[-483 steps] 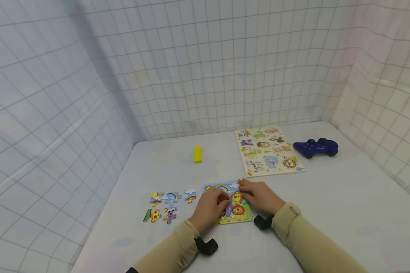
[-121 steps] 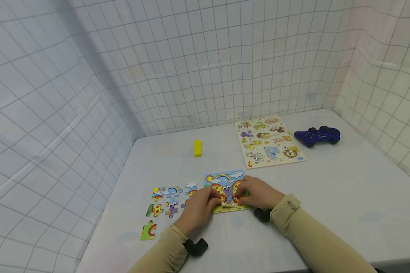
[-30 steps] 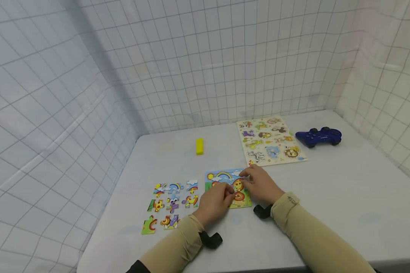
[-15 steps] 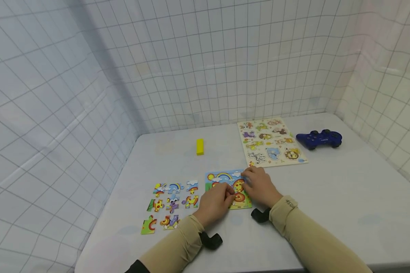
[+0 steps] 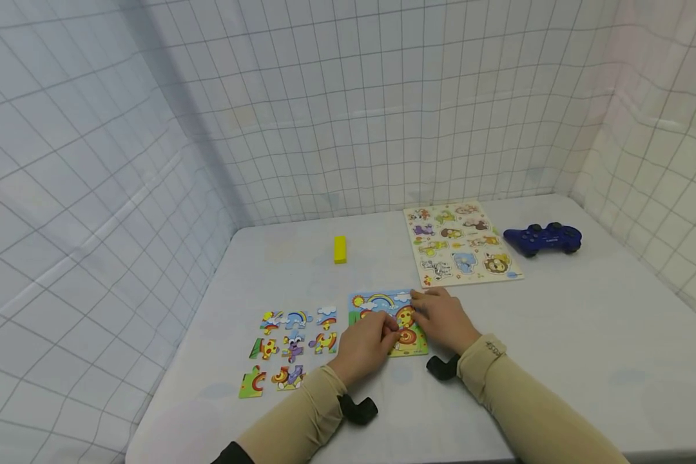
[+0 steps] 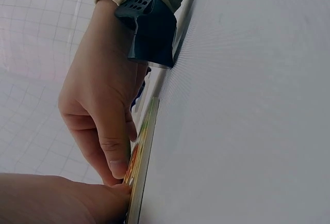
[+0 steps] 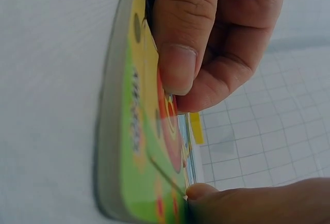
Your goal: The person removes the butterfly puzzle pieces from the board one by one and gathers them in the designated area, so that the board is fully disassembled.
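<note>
A jigsaw puzzle board (image 5: 379, 300) with a rainbow and butterfly picture lies flat on the white table. My left hand (image 5: 364, 345) is over its lower middle. In the right wrist view, the thumb (image 7: 178, 69) and forefinger of my left hand come together at the edge of a puzzle piece (image 7: 167, 126) on the board. My right hand (image 5: 445, 320) holds the board's upper right side, thumb bent over the surface. Part of the board is hidden under both hands. Left of it, several loose puzzle pieces (image 5: 293, 346) lie in rows.
A yellow block (image 5: 339, 249) stands behind the board. A cream animal puzzle board (image 5: 458, 259) lies at the back right, beside a dark blue game controller (image 5: 542, 239). Grid-patterned cloth walls (image 5: 348, 116) enclose the table on the back and sides.
Since the earliest frame, more loose pieces have been laid out in rows on the left. Over the last second my right hand has shifted slightly down; my left hand has stayed in place.
</note>
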Demonstrator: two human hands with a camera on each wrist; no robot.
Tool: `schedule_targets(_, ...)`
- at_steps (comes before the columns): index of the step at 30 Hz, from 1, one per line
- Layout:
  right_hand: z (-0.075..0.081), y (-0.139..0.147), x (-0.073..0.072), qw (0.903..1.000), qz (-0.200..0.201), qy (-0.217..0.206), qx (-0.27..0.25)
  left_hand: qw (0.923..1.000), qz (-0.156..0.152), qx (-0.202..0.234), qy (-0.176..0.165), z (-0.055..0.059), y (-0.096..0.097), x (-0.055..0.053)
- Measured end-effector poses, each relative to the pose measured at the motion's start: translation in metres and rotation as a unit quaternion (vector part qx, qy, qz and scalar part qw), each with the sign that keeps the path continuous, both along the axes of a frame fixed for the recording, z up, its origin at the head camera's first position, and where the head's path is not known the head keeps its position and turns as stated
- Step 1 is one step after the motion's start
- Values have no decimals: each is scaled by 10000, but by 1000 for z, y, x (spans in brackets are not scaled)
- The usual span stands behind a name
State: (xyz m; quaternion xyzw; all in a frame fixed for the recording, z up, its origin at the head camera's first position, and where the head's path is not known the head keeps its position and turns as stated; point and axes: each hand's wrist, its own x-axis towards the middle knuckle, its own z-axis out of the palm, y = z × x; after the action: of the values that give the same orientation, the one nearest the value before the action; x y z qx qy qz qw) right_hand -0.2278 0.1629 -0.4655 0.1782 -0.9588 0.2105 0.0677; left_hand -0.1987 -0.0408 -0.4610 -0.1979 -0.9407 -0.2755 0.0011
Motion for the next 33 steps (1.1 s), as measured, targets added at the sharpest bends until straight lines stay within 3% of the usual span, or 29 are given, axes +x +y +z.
schedule_targets(16,1,2,1,9999,118,11,21,10000,3,-35,20,-3,1,-2)
schedule_targets(23,-1,2,2,9996,215,204,6,9999,116,-40,64,-4,2,-2)
schedule_targets(33,0,0,3,9994,249,243,31,9997,140,192,35,-3,3,-2)
